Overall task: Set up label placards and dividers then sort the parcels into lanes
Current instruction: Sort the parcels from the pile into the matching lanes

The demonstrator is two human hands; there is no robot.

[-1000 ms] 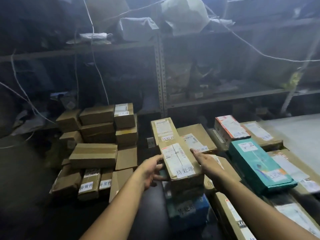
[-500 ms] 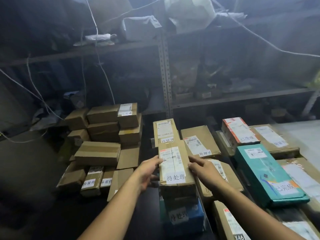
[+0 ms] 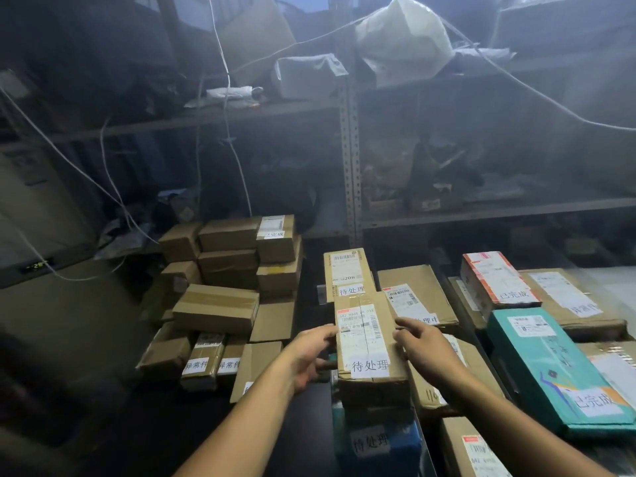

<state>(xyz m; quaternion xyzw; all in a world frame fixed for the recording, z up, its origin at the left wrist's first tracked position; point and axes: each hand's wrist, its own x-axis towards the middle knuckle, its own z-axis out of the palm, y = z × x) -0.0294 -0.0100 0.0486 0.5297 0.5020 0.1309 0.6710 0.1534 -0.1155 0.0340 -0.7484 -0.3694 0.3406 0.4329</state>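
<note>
A brown cardboard parcel (image 3: pixel 364 342) with a shipping label and a white "待处理" sticker lies on top of a blue parcel (image 3: pixel 378 445) that carries the same sticker. My left hand (image 3: pixel 309 356) grips its left side, thumb at the top edge. My right hand (image 3: pixel 423 349) holds its right side, thumb on the top edge. Just behind it, in the same line, lies another "待处理" parcel (image 3: pixel 347 270).
A heap of brown boxes (image 3: pixel 220 304), some stickered "异常件", stands at the left. To the right lie more labelled parcels, among them a teal one (image 3: pixel 550 366) and a red-and-white one (image 3: pixel 495 280). A metal shelf upright (image 3: pixel 351 166) and loose cables stand behind.
The parcel between my hands has turned from a slant to straight, in line with the parcel behind it, and now sits lower on the blue parcel. Both hands stay on its sides.
</note>
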